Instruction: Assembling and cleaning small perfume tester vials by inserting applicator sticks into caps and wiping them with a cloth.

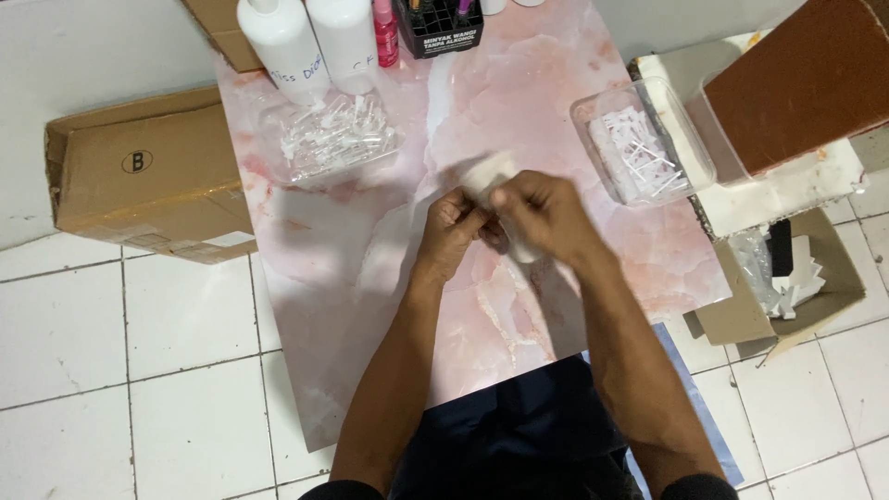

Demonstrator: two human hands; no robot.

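Note:
Over the middle of a pink marbled table (352, 278) my two hands meet. My right hand (542, 215) is wrapped around a small white bottle-like object (489, 174) that is blurred; only its top shows above the fingers. My left hand (454, 227) is closed with its fingertips pinched against the lower part of the same object. What the left fingers pinch is too small to tell.
A clear tray of small white plastic parts (333, 137) lies at the back left, another clear tub (639, 143) at the right edge. Two white bottles (282, 42), a pink bottle (384, 32) and a black rack (438, 28) stand at the back. Cardboard boxes (139, 176) flank the table on the tiled floor.

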